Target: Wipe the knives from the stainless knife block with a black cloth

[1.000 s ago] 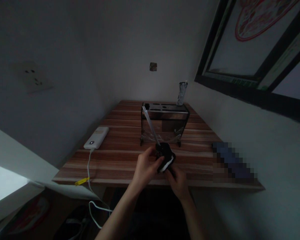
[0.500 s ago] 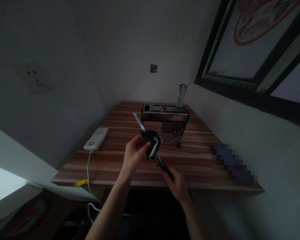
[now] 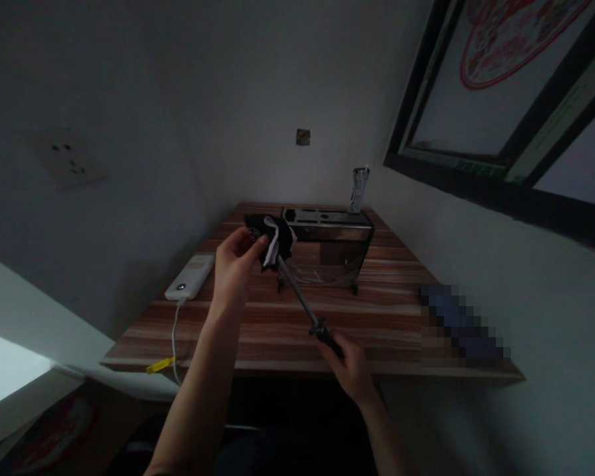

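Observation:
My left hand [image 3: 238, 254] pinches a black cloth with white edges [image 3: 272, 241], which is wrapped around the far part of a long metal rod [image 3: 297, 291]. The rod has a dark handle with a guard and looks like a sharpening steel; its tip is hidden by the cloth. My right hand [image 3: 350, 363] is closed around the handle near the table's front edge. Just behind the cloth stands a slotted metal-topped rack with see-through sides [image 3: 332, 231], like a knife block. A shiny silver piece [image 3: 359, 190] stands upright at its right end.
A white power bank [image 3: 191, 276] with a cable [image 3: 174, 337] and yellow tag [image 3: 160, 365] lies at the left of the striped wooden table [image 3: 387, 317]. A blurred-out dark flat object [image 3: 461, 324] lies at the right. Walls enclose both sides and the back.
My left hand has moved up and left with the cloth, away from the handle toward the tip. More of the rod shows near the guard. My right hand has stayed put.

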Available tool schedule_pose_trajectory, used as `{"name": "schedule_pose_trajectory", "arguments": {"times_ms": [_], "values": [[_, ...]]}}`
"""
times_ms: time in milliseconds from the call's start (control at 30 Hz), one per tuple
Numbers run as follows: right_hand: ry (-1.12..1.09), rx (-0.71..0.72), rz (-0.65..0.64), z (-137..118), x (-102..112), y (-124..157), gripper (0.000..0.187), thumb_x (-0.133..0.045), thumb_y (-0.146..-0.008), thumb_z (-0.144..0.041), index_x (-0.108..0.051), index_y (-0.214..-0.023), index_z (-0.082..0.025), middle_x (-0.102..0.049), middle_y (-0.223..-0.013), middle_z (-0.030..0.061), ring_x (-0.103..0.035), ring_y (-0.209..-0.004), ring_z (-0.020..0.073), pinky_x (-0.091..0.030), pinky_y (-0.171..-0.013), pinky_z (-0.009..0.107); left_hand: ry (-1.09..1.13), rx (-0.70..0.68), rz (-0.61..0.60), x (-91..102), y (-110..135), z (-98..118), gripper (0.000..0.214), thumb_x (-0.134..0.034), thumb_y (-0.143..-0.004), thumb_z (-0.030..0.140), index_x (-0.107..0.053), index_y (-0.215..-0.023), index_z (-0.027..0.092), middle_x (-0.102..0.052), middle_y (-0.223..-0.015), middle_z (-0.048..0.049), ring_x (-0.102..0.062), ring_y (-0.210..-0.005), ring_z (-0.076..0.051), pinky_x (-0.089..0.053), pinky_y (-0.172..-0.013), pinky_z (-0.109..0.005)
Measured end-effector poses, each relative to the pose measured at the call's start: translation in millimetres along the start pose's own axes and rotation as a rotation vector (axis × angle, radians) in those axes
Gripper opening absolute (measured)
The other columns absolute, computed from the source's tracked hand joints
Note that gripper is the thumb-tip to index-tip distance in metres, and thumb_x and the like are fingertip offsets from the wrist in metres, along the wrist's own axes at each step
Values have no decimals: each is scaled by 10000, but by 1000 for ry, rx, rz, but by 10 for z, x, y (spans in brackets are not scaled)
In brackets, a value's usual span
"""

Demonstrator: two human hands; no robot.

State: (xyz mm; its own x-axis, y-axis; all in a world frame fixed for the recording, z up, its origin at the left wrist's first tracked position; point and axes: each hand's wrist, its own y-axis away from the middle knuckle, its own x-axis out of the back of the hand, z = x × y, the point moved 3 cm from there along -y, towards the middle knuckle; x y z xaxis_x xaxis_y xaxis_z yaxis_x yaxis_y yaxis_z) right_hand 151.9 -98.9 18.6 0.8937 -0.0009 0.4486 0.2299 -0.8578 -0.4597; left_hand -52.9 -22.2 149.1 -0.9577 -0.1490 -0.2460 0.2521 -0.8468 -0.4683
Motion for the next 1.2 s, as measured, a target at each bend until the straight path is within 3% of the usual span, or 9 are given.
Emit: {"name": "schedule_pose_trajectory", "arguments": {"times_ms": [200, 600, 867, 1200], "values": [[-8, 8, 0, 7, -15, 6, 206, -502, -857, -309, -658, -939, -202, -690, -891, 64, -645, -840, 193, -492, -746, 278, 55, 8, 28, -37, -13, 19, 205, -692, -660, 302, -633, -785, 150, -634, -723, 10, -583, -661, -96, -424, -613, -171], [22, 19, 1, 12, -23, 7, 217, -486, -867, -315, -655, -933, -197, -687, -872, 66, -641, -810, 188, -486, -716, 265, -74, 71, -17, -160, 269, -42, 200, -683, -657, 294, -594, -766, 152, -635, -730, 1, -593, -688, -124, -451, -621, -198], [76, -6, 22, 53, -33, 20, 244, -451, -879, -332, -641, -913, -183, -623, -640, 22, -592, -597, 147, -456, -563, 225, -151, 155, -147, -274, 513, -240, 218, -654, -685, 322, -572, -801, 157, -632, -760, -22, -604, -730, -153, -470, -661, -231], [85, -7, 83, 49, -18, 5, 193, -471, -856, -288, -608, -784, -172, -642, -674, 34, -604, -615, 154, -451, -571, 228, -439, 107, -316, -342, 873, -352, 108, -591, -739, 244, -588, -810, 163, -635, -755, -26, -583, -739, -158, -444, -686, -241]]}}
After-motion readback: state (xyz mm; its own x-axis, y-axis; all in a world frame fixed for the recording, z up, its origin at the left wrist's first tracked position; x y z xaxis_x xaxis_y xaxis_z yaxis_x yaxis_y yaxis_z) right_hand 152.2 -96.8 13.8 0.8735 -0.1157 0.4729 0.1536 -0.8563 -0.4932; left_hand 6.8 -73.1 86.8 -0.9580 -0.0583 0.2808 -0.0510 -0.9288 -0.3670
